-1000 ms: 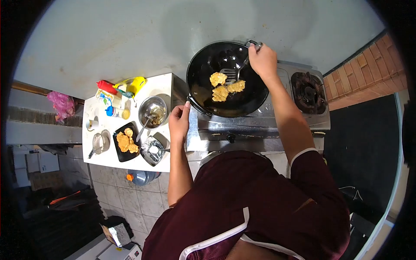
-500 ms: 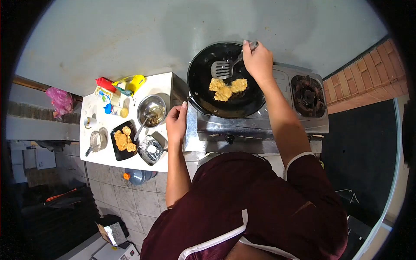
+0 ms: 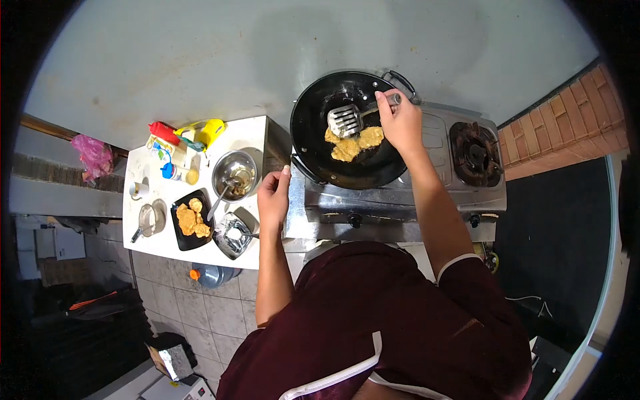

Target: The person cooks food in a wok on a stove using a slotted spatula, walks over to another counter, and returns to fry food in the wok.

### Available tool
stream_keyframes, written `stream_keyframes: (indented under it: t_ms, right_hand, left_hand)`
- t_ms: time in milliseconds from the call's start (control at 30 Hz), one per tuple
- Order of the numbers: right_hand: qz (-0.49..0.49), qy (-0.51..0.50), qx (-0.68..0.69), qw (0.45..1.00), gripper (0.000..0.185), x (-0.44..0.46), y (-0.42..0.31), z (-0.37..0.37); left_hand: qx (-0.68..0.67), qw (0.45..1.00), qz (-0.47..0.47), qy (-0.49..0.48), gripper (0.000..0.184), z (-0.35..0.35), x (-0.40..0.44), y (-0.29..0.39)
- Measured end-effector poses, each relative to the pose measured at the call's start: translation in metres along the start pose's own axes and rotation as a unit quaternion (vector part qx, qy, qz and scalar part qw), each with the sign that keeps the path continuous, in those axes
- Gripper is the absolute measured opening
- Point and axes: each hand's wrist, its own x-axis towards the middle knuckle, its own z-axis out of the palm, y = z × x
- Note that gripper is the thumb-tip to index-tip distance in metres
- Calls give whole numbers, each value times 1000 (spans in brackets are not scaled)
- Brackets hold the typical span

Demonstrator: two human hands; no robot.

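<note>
My right hand (image 3: 402,123) grips the handle of a slotted spatula (image 3: 347,122) over the black wok (image 3: 313,137). The spatula's slotted head is at the upper left edge of the golden battered pieces (image 3: 347,149) and covers part of them. These pieces lie close together in the wok. My left hand (image 3: 273,200) is loosely closed, thumb up, just left of the wok's near side handle (image 3: 307,171). No object shows in its curled fingers. The wok rests on the left side of a steel gas stove (image 3: 400,200).
On the white table (image 3: 150,245) at left stand a metal bowl (image 3: 233,160) with a spoon, a black tray (image 3: 183,238) of battered pieces, a floury dish (image 3: 230,250), a sieve (image 3: 148,219) and bottles. A bare burner (image 3: 475,152) is at right.
My right hand has lowered and the spatula's head has come down toward me, tilted, onto the edge of the battered pieces. The left hand stays almost in place.
</note>
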Motion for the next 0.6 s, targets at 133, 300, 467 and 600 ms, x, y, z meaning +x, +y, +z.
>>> stream_keyframes:
  t_ms: [133, 300, 467, 600]
  right_hand:
    - [-11, 38, 12, 999, 24, -2, 3, 0]
    - [-36, 49, -27, 998, 24, 3, 16, -9]
    - [-20, 66, -77, 995, 25, 5, 10, -24]
    - [-11, 65, -46, 997, 24, 4, 9, -19]
  left_hand:
    - [-1, 1000, 0, -5, 30, -1, 0, 1]
    - [-11, 1000, 2, -7, 30, 0, 0, 0]
    - [-11, 1000, -9, -10, 31, -1, -3, 5]
    - [2, 1000, 6, -14, 32, 0, 0, -2]
